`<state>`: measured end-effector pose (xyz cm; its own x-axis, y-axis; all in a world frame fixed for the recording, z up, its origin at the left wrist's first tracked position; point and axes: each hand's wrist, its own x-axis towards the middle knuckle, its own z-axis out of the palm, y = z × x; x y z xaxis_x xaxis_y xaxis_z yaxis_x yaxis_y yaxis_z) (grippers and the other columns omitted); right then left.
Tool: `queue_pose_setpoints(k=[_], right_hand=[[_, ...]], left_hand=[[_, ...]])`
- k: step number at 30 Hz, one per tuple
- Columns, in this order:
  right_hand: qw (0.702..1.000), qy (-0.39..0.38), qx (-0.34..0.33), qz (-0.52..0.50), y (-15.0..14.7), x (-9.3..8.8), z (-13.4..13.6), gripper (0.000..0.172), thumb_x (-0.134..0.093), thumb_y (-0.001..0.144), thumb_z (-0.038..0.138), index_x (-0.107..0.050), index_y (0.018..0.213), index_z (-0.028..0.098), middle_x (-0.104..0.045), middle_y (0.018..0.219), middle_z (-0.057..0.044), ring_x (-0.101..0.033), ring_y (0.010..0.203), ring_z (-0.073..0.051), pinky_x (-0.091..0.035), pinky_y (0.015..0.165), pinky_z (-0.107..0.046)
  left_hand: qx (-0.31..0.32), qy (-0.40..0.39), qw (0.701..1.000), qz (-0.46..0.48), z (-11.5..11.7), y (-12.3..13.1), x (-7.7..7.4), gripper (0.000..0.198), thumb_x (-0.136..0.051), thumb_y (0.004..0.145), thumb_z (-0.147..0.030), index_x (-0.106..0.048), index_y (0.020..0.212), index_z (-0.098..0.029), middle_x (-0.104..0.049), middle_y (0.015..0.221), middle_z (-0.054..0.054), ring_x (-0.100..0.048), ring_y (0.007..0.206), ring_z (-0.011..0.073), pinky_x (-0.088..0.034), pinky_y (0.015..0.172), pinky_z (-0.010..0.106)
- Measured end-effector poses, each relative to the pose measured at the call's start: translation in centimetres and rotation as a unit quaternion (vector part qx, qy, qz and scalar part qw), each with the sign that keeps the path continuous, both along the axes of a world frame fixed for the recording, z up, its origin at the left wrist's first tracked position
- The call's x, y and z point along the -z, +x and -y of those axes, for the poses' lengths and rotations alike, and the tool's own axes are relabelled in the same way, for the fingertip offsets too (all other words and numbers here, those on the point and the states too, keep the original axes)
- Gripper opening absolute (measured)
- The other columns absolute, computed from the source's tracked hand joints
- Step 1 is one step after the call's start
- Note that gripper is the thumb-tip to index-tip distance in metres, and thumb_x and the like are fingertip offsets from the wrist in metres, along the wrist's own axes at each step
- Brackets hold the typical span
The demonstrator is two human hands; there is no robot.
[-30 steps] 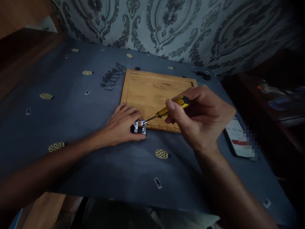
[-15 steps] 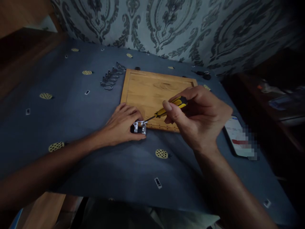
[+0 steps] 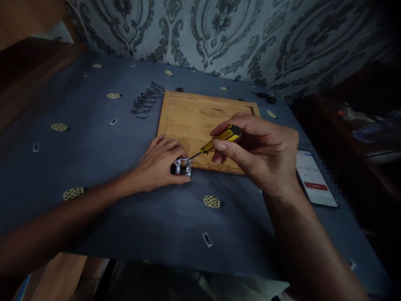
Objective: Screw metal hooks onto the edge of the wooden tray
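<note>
My left hand (image 3: 161,165) is closed around a small shiny metal piece with two prongs (image 3: 188,168), at the near left corner of a wooden board (image 3: 200,121). A yellow and black screwdriver (image 3: 219,140) is pinched between the thumb and fingers of my right hand (image 3: 266,152). Its thin shaft slants down to the left, and the tip meets the top of the metal piece. Whether a screw sits under the tip is too small to tell. A row of small dark holes runs along the board's near edge, partly behind my right hand.
Several curved metal hooks (image 3: 145,102) lie in a row left of the board. Dark-handled scissors (image 3: 267,98) rest beyond its far right corner. A phone (image 3: 316,177) with a lit screen lies to the right on the blue patterned tablecloth (image 3: 150,225).
My right hand has turned slightly, shifting the screwdriver handle a little left while its tip stays on the metal piece. More of the phone shows. My left hand keeps its hold.
</note>
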<state>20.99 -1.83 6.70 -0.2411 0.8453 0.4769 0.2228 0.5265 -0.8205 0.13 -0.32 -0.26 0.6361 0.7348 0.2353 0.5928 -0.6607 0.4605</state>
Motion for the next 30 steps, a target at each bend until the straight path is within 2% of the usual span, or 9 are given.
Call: queue_pose_setpoints(k=[6, 12, 20, 26, 30], right_hand=[[0.999, 0.041, 0.027, 0.017, -0.48, 0.52, 0.25, 0.013, -0.084, 0.077, 0.027, -0.073, 0.084, 0.023, -0.065, 0.080, 0.004, -0.064, 0.050, -0.007, -0.048, 0.042, -0.019], [0.997, 0.044, 0.061, 0.033, -0.76, 0.65, 0.43, 0.018, -0.083, 0.077, 0.037, -0.072, 0.083, 0.024, -0.065, 0.080, 0.002, -0.064, 0.053, -0.009, -0.050, 0.043, -0.021], [0.998, 0.038, 0.050, 0.016, -0.97, 0.47, 0.43, 0.015, -0.083, 0.077, 0.033, -0.070, 0.079, 0.025, -0.064, 0.077, 0.003, -0.063, 0.050, -0.009, -0.050, 0.042, -0.022], [0.992, 0.067, 0.107, 0.019, -1.02, 0.90, 0.61, 0.013, -0.081, 0.079, 0.035, -0.072, 0.081, 0.025, -0.062, 0.071, 0.003, -0.060, 0.051, -0.011, -0.048, 0.044, -0.025], [0.993, 0.060, 0.090, 0.050, -0.72, 0.57, 0.61, 0.011, -0.081, 0.079, 0.032, -0.073, 0.084, 0.026, -0.064, 0.075, 0.002, -0.062, 0.054, -0.012, -0.047, 0.046, -0.026]], left_hand=[[-0.002, -0.005, 1.000, 0.000, 0.04, 0.03, -0.20, 0.042, -0.077, 0.074, -0.051, -0.062, 0.100, -0.022, -0.064, 0.104, 0.003, -0.056, 0.103, 0.0252, -0.033, 0.109, 0.048], [-0.004, -0.009, 1.000, -0.005, 0.03, 0.06, -0.27, 0.041, -0.076, 0.075, -0.052, -0.062, 0.099, -0.022, -0.064, 0.108, 0.004, -0.056, 0.105, 0.0259, -0.033, 0.109, 0.049], [-0.002, -0.015, 1.000, 0.006, 0.07, 0.02, -0.19, 0.039, -0.076, 0.076, -0.051, -0.061, 0.099, -0.023, -0.063, 0.104, 0.003, -0.056, 0.104, 0.0256, -0.032, 0.109, 0.048], [-0.001, -0.012, 1.000, 0.003, 0.08, 0.04, -0.35, 0.041, -0.077, 0.075, -0.051, -0.061, 0.099, -0.021, -0.064, 0.104, 0.004, -0.056, 0.103, 0.0254, -0.032, 0.108, 0.048], [0.003, -0.013, 1.000, 0.000, 0.08, 0.01, -0.34, 0.040, -0.077, 0.076, -0.050, -0.061, 0.099, -0.021, -0.064, 0.103, 0.003, -0.057, 0.105, 0.0256, -0.032, 0.109, 0.048]])
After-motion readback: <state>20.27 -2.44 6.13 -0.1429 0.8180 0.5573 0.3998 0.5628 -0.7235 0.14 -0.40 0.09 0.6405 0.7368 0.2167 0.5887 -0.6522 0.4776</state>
